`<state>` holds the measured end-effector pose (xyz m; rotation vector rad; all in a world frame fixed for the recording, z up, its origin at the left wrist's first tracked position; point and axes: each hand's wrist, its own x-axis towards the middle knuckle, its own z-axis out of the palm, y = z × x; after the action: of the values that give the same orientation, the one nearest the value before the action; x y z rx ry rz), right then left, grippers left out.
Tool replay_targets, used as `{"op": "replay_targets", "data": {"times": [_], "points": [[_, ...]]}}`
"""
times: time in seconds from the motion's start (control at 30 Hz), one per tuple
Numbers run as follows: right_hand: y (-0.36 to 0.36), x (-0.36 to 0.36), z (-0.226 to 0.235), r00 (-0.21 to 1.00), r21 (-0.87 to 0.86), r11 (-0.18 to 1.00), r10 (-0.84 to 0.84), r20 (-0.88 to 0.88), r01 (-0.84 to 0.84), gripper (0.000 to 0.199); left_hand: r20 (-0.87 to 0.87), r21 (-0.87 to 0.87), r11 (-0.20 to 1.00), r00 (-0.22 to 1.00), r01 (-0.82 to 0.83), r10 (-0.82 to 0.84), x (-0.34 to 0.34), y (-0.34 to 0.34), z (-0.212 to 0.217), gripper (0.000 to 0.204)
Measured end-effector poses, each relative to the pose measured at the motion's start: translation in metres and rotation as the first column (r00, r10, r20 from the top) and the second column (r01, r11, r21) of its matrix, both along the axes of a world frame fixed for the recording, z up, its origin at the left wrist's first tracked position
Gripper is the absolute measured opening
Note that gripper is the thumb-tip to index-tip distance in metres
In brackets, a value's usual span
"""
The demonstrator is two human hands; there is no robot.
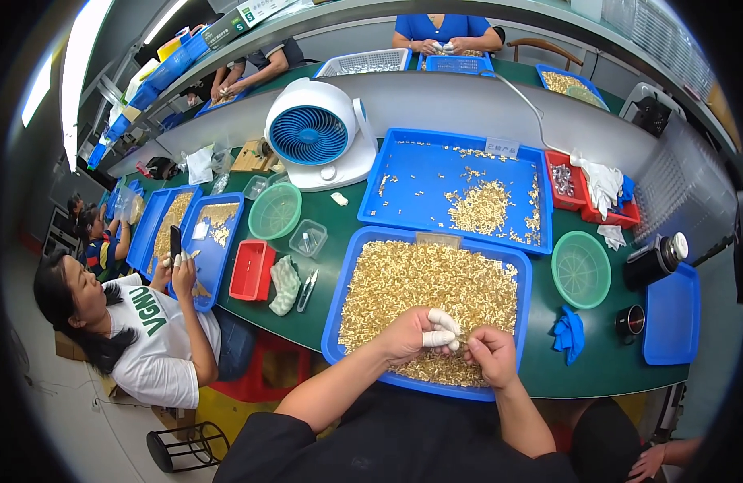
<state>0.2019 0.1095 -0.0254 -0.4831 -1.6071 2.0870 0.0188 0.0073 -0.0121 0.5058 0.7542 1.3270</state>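
Both hands meet over the near side of a blue tray [332,322] heaped with small brass-coloured metal parts [428,282]. My left hand [424,332] has white finger cots on some fingers, and its fingertips are closed in a pinch. Facing it, my right hand [494,354] is bare, with thumb and forefinger pressed together. A tiny brass-coloured part [462,341] shows between the two sets of fingertips; its exact shape is too small to tell. Behind, a second blue tray [424,181] carries a looser scatter of similar parts.
A white fan [317,133] stands behind, left of the far tray. Green baskets [581,270], a red bin [251,270], tweezers [307,290], a blue glove [568,332], a black flask [655,262] and a cup [629,321] surround the trays. A co-worker [138,330] sits at left holding a phone.
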Motion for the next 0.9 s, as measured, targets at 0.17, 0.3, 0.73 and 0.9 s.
{"op": "replay_targets", "data": {"times": [0.17,0.3,0.73,0.9], "points": [[-0.002,0.001,-0.006,0.997,-0.141,0.989,0.036,-0.075,-0.046,0.015,0.008,-0.016,0.998,0.998,-0.062,0.062,-0.003,-0.003,0.000,0.013],[0.000,0.002,-0.008,0.996,-0.199,0.978,0.040,-0.083,-0.055,0.016,-0.011,0.019,0.999,0.999,-0.040,0.040,0.002,-0.003,0.008,0.012],[-0.001,0.001,0.001,0.999,-0.146,0.988,0.046,-0.007,-0.046,0.013,-0.366,-0.060,0.981,0.919,-0.182,0.148,0.013,-0.001,0.017,0.007],[0.001,0.004,-0.003,0.998,-0.171,0.983,0.063,-0.030,-0.067,0.016,-0.353,-0.028,0.990,0.928,-0.139,0.120,0.015,0.002,0.016,0.008]]}}
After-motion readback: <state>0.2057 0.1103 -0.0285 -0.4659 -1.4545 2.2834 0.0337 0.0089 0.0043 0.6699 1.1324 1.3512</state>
